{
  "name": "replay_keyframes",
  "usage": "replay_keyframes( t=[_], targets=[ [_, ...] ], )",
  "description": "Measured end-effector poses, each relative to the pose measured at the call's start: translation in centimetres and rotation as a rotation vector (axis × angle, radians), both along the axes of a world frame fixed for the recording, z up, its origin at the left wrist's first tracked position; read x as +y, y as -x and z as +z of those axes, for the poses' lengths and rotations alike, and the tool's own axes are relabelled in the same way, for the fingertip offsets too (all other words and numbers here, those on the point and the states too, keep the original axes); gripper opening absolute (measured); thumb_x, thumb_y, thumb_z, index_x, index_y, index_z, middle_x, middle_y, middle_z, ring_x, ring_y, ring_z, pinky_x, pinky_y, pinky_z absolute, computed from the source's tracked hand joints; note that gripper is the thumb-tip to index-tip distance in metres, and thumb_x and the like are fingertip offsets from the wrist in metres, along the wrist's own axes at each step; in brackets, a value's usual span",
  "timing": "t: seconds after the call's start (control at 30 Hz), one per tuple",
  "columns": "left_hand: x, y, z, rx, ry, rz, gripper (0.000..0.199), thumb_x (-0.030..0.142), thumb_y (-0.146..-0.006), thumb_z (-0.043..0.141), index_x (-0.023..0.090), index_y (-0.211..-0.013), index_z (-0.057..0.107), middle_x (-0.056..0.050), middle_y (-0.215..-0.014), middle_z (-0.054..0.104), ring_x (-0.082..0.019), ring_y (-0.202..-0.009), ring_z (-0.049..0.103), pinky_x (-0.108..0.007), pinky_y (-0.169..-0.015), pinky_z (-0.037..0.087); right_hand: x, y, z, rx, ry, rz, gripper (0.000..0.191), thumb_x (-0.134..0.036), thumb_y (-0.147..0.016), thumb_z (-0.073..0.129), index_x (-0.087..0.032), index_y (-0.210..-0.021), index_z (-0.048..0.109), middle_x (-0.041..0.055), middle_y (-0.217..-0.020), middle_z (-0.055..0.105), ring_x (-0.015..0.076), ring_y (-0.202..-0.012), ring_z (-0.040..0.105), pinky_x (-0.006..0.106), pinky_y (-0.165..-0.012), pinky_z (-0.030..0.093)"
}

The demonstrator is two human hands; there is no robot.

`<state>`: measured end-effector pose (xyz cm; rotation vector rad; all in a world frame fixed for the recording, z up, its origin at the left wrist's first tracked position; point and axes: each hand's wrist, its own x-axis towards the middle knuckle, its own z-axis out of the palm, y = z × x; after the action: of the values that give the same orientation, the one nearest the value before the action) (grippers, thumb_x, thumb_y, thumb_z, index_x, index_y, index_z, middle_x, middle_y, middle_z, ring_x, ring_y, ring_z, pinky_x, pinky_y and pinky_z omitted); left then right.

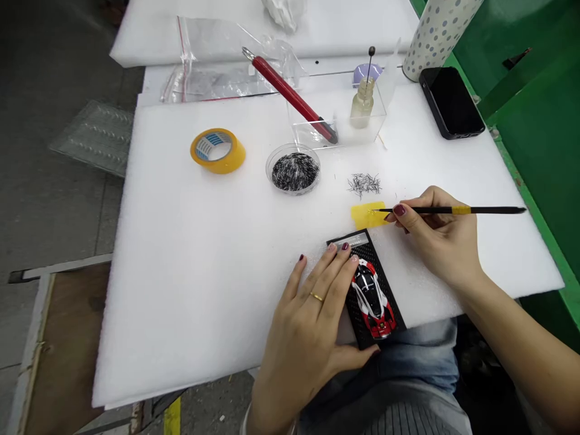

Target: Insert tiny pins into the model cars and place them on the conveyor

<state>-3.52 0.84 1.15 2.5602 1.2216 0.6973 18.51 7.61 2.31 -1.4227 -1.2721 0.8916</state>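
My left hand (308,320) lies over the left side of a black display base (357,244), its fingertips at the upper part and its thumb at the lower edge, steadying it. On that base sits a red, white and black model car (374,296). Between thumb and fingers, my right hand (441,235) pinches a thin black paintbrush (493,210) with a yellow band. The brush's fine tip is over a piece of yellow tape (367,215) on the foam sheet. Just above the tape is a loose pile of tiny black slivers (364,183).
A round clear dish (295,172) holds many more black slivers. Around it are a yellow tape roll (217,151), a red pen-like tool (290,93), a small glass bottle (362,104) in a clear tray, a phone (451,103) and plastic bags (226,60).
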Motion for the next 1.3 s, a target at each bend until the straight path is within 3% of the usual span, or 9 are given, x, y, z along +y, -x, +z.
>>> replay_keyframes(
  t=[0.23, 0.33, 0.4, 0.5, 0.67, 0.97, 1.07, 1.3],
  targets=[
    [-0.1, 0.0, -0.1, -0.006, 0.015, 0.004, 0.09, 0.068, -0.082, 0.071, 0.007, -0.143, 0.049, -0.017, -0.147, 0.064, -0.028, -0.144, 0.054, -0.035, -0.132, 0.016, 0.3, -0.1, -0.1, -0.018, 0.006, 0.01, 0.032, -0.049, -0.082, 0.086, -0.024, -0.075, 0.067, 0.0028, -0.072, 0.073, 0.0172, -0.065, 0.068, 0.029, -0.056, 0.054],
    [-0.2, 0.1, -0.2, -0.076, 0.029, 0.02, 0.094, 0.07, -0.079, 0.074, 0.008, -0.145, 0.047, -0.019, -0.143, 0.066, -0.03, -0.142, 0.056, -0.042, -0.13, 0.027, -0.5, -0.2, 0.0, 0.082, -0.002, -0.015, 0.03, -0.048, -0.083, 0.086, -0.024, -0.077, 0.068, 0.0025, -0.075, 0.073, 0.0171, -0.067, 0.068, 0.029, -0.057, 0.053],
    [-0.4, 0.0, -0.2, -0.194, 0.064, 0.058, 0.098, 0.074, -0.078, 0.072, 0.009, -0.146, 0.045, -0.02, -0.14, 0.068, -0.032, -0.139, 0.059, -0.045, -0.127, 0.036, -1.5, 0.2, 0.3, 0.203, -0.03, -0.03, 0.025, -0.044, -0.086, 0.085, -0.026, -0.08, 0.068, 0.001, -0.075, 0.072, 0.0157, -0.066, 0.066, 0.028, -0.056, 0.051],
    [-0.9, -0.8, 0.1, -0.446, 0.11, 0.163, 0.091, 0.078, -0.087, 0.057, 0.013, -0.149, 0.045, -0.018, -0.141, 0.068, -0.031, -0.136, 0.062, -0.046, -0.122, 0.044, -3.6, 1.6, 1.2, 0.37, -0.087, -0.031, 0.02, -0.036, -0.09, 0.082, -0.027, -0.081, 0.066, -0.0011, -0.069, 0.065, 0.0155, -0.061, 0.061, 0.029, -0.05, 0.046],
    [-1.6, -2.6, 0.6, -0.689, 0.238, 0.33, 0.083, 0.076, -0.09, 0.057, 0.019, -0.149, 0.047, -0.016, -0.141, 0.066, -0.035, -0.137, 0.06, -0.054, -0.117, 0.051, -6.0, 4.0, 2.3, 0.433, -0.136, -0.049, 0.02, -0.032, -0.093, 0.078, -0.027, -0.079, 0.064, -0.0019, -0.06, 0.055, 0.0165, -0.055, 0.056, 0.031, -0.047, 0.044],
    [-1.0, -2.6, -1.4, -0.836, 0.151, 0.258, 0.088, 0.08, -0.082, 0.064, 0.018, -0.144, 0.052, -0.014, -0.141, 0.067, -0.034, -0.136, 0.062, -0.051, -0.115, 0.053, -6.5, 4.8, 2.1, 0.386, -0.209, -0.035, 0.011, -0.022, -0.098, 0.069, -0.025, -0.087, 0.068, 0.0025, -0.069, 0.064, 0.0176, -0.059, 0.058, 0.034, -0.049, 0.048],
    [-1.1, -2.6, -1.6, -0.9, 0.169, 0.243, 0.095, 0.08, -0.074, 0.073, 0.019, -0.144, 0.054, -0.011, -0.141, 0.068, -0.032, -0.135, 0.062, -0.046, -0.117, 0.052, -6.5, 4.6, 2.1, 0.384, -0.251, 0.01, 0.009, -0.015, -0.099, 0.067, -0.021, -0.092, 0.069, 0.0027, -0.072, 0.065, 0.0159, -0.061, 0.059, 0.031, -0.046, 0.046],
    [-1.3, -2.7, -1.5, -0.931, 0.21, 0.26, 0.089, 0.073, -0.073, 0.08, 0.021, -0.141, 0.056, -0.007, -0.141, 0.069, -0.028, -0.138, 0.06, -0.039, -0.12, 0.049, -6.7, 4.4, 2.1, 0.348, -0.242, 0.044, 0.009, -0.011, -0.098, 0.066, -0.019, -0.095, 0.069, 0.0021, -0.074, 0.067, 0.0146, -0.064, 0.058, 0.028, -0.048, 0.046]
  ],
)
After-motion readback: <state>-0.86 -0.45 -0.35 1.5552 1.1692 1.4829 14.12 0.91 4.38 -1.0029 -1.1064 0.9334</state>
